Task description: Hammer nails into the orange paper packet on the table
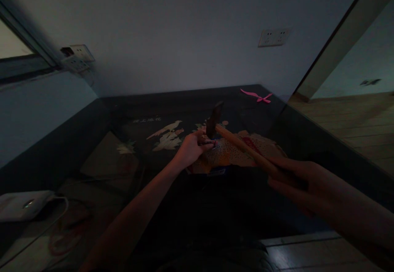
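My right hand (295,181) is wrapped round the wooden handle of a hammer (243,145). The dark hammer head hangs above and just beside the fingers of my left hand (192,148). Those left fingers are pinched together over a flat piece of cardboard (240,153), around a small thin item too dim to name. The cardboard is brown with an uneven edge, many small dark marks and an orange patch. It lies on a dark table (178,206) decorated with a pale bird and flowers.
A pink ribbon-like strip (260,98) lies at the table's back right corner. To the left are a white device (26,205) with a cable and a glossy, reflecting surface. A wall with sockets (273,37) rises behind the table; wooden floor shows at right.
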A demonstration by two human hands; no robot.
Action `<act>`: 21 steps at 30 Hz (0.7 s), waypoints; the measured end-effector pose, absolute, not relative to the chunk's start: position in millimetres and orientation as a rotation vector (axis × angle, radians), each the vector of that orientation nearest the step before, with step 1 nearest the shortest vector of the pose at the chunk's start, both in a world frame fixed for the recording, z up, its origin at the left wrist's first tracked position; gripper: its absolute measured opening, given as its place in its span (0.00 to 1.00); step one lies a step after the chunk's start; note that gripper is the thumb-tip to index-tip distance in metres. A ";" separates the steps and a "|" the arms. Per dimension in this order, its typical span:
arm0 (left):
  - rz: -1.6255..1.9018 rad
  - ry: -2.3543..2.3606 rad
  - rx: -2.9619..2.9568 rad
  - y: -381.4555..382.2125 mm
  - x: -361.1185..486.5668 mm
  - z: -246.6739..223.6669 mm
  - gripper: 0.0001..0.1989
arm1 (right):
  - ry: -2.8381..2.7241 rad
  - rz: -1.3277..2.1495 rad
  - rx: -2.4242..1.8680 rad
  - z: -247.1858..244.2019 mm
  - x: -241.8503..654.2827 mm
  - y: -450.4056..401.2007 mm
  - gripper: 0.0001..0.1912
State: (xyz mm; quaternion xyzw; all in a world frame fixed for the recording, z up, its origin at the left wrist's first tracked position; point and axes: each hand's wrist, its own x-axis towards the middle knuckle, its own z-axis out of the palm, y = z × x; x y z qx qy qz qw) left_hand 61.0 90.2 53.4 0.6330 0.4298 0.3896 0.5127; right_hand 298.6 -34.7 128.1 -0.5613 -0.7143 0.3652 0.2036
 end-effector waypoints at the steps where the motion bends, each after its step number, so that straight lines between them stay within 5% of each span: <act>1: 0.938 1.039 1.532 89.9 61.0 53.3 0.14 | -1.991 1.023 -1.564 127.1 299.2 -34.5 0.13; 21: 0.930 1.080 1.588 89.8 61.4 50.0 0.11 | -2.018 1.039 -1.595 132.6 298.3 -34.2 0.12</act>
